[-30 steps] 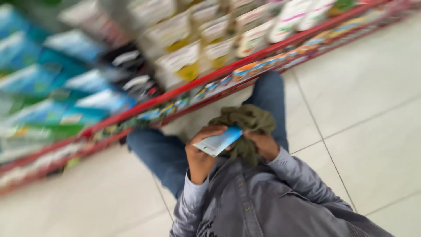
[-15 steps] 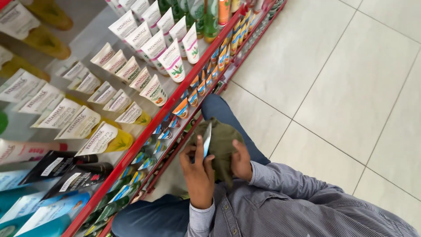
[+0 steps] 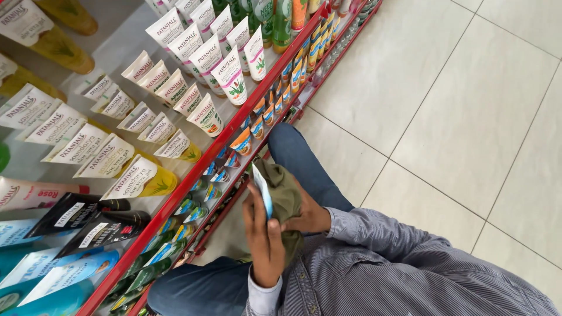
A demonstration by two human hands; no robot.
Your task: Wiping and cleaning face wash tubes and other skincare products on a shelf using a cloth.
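I saw the left hand (image 3: 264, 243) with its fingers closed around a thin blue-and-white packet (image 3: 263, 190), held edge-up over the lap so its face could be wiped. The right hand (image 3: 310, 216) gripped a bunched olive cloth (image 3: 284, 196) against it, beside the red-edged shelf (image 3: 193, 181) of tubes (image 3: 231, 76).

Olive cloth (image 3: 287, 196) soft, matt, creased, next to a glossy pale-blue plastic tube (image 3: 263, 190); above them, shelf (image 3: 193, 181) edge red glossy painted metal, white tubes (image 3: 231, 73) smooth shiny plastic; floor (image 3: 468, 105) smooth semi-gloss tile; shirt sleeve (image 3: 374, 231) fine striped woven cotton; jeans (image 3: 304, 161) matt denim.
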